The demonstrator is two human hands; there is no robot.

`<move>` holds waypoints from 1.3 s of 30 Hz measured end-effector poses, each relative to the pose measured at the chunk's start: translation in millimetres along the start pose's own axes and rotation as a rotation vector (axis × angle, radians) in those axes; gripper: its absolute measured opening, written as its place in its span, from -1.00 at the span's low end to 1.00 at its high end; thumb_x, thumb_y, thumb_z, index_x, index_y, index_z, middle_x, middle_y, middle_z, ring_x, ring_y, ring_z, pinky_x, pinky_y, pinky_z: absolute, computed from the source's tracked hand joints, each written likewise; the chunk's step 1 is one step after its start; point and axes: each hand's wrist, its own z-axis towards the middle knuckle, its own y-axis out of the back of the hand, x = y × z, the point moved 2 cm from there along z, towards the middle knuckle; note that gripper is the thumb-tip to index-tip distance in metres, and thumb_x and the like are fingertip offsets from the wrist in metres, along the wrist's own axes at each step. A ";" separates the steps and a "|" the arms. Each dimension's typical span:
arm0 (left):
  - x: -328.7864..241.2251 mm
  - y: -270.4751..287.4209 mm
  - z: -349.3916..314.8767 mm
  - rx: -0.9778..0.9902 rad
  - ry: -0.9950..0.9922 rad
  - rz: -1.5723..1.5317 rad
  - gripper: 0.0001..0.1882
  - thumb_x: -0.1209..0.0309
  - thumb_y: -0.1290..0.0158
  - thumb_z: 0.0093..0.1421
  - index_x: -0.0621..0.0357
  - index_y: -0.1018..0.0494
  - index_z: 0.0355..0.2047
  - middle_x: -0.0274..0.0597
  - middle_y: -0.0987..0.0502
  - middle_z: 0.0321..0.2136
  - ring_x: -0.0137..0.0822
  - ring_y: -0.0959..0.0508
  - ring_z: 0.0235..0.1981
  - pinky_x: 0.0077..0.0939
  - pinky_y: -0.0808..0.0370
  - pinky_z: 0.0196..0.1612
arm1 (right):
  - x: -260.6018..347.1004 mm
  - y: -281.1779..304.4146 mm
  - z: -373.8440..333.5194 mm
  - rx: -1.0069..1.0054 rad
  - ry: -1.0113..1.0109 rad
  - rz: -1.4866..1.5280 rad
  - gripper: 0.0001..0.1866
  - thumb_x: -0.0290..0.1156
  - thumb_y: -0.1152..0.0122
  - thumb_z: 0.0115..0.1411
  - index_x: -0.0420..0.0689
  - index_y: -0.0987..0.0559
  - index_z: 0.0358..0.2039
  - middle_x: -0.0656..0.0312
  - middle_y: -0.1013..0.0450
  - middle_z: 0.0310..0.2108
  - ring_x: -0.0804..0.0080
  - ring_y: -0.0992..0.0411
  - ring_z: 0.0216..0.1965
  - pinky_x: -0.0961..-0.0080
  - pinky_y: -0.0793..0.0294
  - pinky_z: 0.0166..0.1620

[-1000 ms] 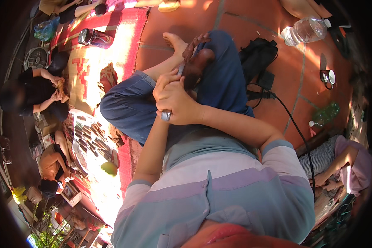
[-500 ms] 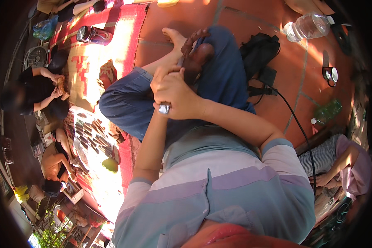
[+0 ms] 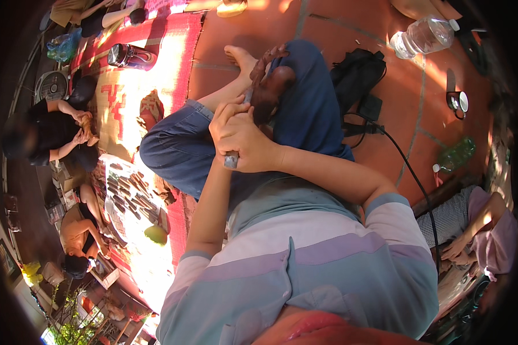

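Note:
Both my hands are closed together round a grey, bar-shaped hand tool [image 3: 231,159], over my crossed legs. My left hand [image 3: 224,117] is wrapped round it on the far side, partly covered by my right hand [image 3: 246,142]. One end of the tool sticks out below my right hand. Its other end reaches a dark reddish-brown carved wooden figure [image 3: 279,80], which rests against my right leg. That figure has a rounded part and a knobbly, branching part. Most of the tool is hidden in my fingers, so its exact kind does not show.
A black bag [image 3: 358,75] with a cable [image 3: 410,164] lies right of my knee. Beyond are a clear plastic jug [image 3: 425,38], a cup [image 3: 459,102] and a green bottle [image 3: 457,154]. Leftward, a red mat [image 3: 178,63] holds a flask [image 3: 131,57] and several carving tools [image 3: 133,192]. Other people sit around.
The tool's near end has moved slightly down toward me and more of its far end shows. My hands stay closed on it, and the wooden figure remains against my leg.

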 end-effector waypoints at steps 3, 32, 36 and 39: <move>-7.5 -1.3 4.9 -0.026 -0.070 0.054 -0.78 0.59 -0.28 -0.11 0.25 -0.54 -0.40 -0.05 -0.59 -0.32 -0.11 -0.61 -0.26 -0.44 -0.52 -0.23 | 4.9 4.0 7.2 -0.040 0.011 0.023 -0.86 -0.46 -0.27 -0.19 -0.09 -0.44 -0.66 0.18 -0.32 -0.57 0.18 -0.34 -0.43 0.30 -0.26 -0.31; 3.2 -12.6 -7.7 -0.100 -0.016 -0.002 -0.75 0.55 -0.32 -0.07 0.18 -0.54 -0.34 -0.21 -0.56 -0.35 -0.31 -0.57 -0.29 -0.50 -0.48 -0.26 | -14.6 -10.7 10.3 0.112 -0.168 -0.377 -0.87 -0.46 -0.29 -0.23 -0.14 -0.48 -0.69 0.13 -0.36 -0.52 0.16 -0.37 -0.40 0.28 -0.29 -0.29; 1.1 -18.8 14.4 -0.001 0.199 -0.024 -0.80 0.47 -0.30 0.00 0.12 -0.53 -0.36 -0.23 -0.57 -0.37 -0.32 -0.58 -0.25 -0.50 -0.49 -0.21 | -9.8 -4.7 21.2 0.115 -0.151 -0.282 -0.87 -0.42 -0.27 -0.31 -0.13 -0.50 -0.70 0.12 -0.42 -0.49 0.15 -0.39 -0.38 0.25 -0.31 -0.29; 33.4 -19.9 1.8 -0.002 0.109 0.016 -0.89 0.37 -0.22 0.13 0.06 -0.51 -0.40 -0.26 -0.55 -0.41 -0.33 -0.59 -0.26 -0.48 -0.49 -0.22 | 2.3 -9.8 23.8 0.240 -0.156 -0.671 -0.87 -0.39 -0.27 -0.29 -0.13 -0.51 -0.71 0.11 -0.43 -0.51 0.13 -0.41 -0.37 0.22 -0.33 -0.30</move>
